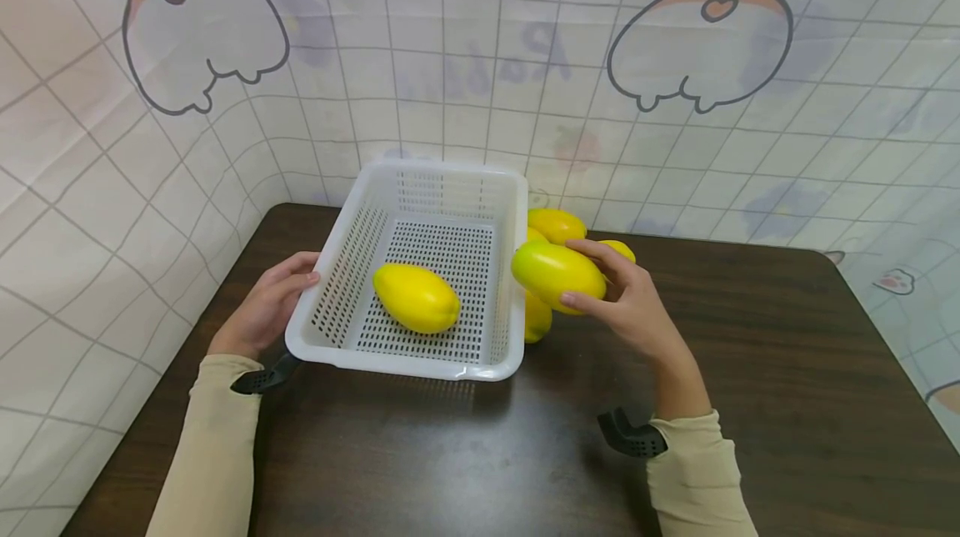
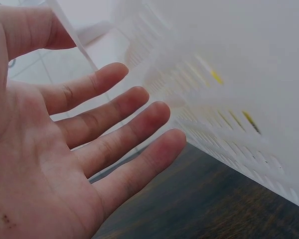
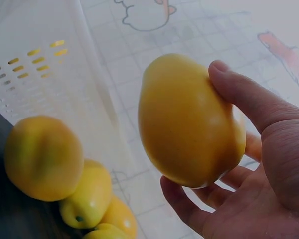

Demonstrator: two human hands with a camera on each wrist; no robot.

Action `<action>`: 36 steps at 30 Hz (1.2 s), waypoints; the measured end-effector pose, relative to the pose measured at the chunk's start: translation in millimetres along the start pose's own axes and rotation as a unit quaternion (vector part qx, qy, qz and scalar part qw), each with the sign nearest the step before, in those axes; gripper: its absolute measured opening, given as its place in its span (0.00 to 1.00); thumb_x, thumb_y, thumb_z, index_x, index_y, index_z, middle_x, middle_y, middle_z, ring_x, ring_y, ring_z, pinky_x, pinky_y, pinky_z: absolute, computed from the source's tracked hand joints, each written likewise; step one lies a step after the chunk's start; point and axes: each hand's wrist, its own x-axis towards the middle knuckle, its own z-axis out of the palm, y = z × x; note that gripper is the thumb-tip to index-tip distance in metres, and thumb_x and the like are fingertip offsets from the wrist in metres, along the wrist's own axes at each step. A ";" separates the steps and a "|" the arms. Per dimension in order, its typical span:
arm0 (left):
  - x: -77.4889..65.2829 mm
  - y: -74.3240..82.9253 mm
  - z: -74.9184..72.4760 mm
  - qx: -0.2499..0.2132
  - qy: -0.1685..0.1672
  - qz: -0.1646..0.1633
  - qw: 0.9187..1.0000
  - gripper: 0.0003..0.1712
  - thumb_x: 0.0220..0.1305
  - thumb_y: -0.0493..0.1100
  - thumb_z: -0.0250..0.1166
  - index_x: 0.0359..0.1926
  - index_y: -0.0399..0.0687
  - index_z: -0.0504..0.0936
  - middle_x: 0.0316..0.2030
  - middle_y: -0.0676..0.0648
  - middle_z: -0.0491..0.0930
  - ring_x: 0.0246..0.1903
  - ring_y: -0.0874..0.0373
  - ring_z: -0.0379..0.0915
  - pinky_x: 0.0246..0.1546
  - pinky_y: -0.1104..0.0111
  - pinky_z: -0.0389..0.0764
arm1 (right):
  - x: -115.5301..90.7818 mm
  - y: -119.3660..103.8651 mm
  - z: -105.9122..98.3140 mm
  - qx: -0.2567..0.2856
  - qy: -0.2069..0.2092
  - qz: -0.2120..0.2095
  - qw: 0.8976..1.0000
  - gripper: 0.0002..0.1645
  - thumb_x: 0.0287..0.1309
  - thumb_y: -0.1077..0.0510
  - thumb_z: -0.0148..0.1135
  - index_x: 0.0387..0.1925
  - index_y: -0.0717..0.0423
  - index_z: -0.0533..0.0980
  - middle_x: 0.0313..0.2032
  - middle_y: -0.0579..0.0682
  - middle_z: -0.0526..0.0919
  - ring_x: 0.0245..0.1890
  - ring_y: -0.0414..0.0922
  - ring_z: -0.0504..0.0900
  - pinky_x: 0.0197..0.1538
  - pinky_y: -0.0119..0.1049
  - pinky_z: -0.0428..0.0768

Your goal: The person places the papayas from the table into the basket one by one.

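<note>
My right hand (image 1: 626,295) grips a yellow papaya (image 1: 558,272) with a greenish end, held up beside the basket's right rim. In the right wrist view, the thumb lies on one side of this papaya (image 3: 189,122) and the fingers on the other. A white slotted plastic basket (image 1: 405,363) stands left of it, with one yellow papaya (image 1: 416,298) lying inside. At the basket's left rim, my left hand (image 1: 262,308) holds the edge. Its thumb goes over the rim, while the fingers (image 2: 124,139) stretch along the outer side in the left wrist view.
Several more yellow papayas (image 1: 557,225) lie to the right of the basket, partly hidden by the held one and the rim. All rests on a dark wooden table (image 1: 780,353). A patterned white cloth (image 1: 480,62) hangs behind the table and along its left side.
</note>
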 end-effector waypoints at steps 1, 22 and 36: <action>0.0 0.0 0.0 0.001 0.001 -0.001 1.000 0.18 0.75 0.44 0.47 0.63 0.51 0.67 0.52 0.52 0.74 0.46 0.59 0.80 0.45 0.62 0.83 | -0.1 -0.6 0.8 0.001 -0.003 0.000 1.000 0.35 0.55 0.65 0.67 0.64 0.49 0.69 0.58 0.48 0.72 0.51 0.43 0.73 0.55 0.24 0.75; 0.1 0.5 -0.2 -0.017 -0.009 0.004 1.000 0.18 0.76 0.42 0.45 0.63 0.50 0.67 0.52 0.52 0.74 0.46 0.59 0.79 0.46 0.62 0.82 | -0.2 -16.0 21.4 0.009 -0.033 -0.009 0.999 0.36 0.53 0.62 0.70 0.63 0.46 0.70 0.60 0.46 0.73 0.52 0.44 0.74 0.58 0.28 0.75; -0.1 1.0 -0.1 -0.016 -0.007 0.002 1.000 0.18 0.76 0.42 0.46 0.62 0.50 0.67 0.52 0.51 0.74 0.46 0.58 0.79 0.46 0.61 0.82 | -1.4 -21.4 29.6 0.010 -0.048 0.009 0.999 0.36 0.53 0.59 0.71 0.64 0.44 0.69 0.61 0.44 0.73 0.52 0.46 0.74 0.58 0.28 0.74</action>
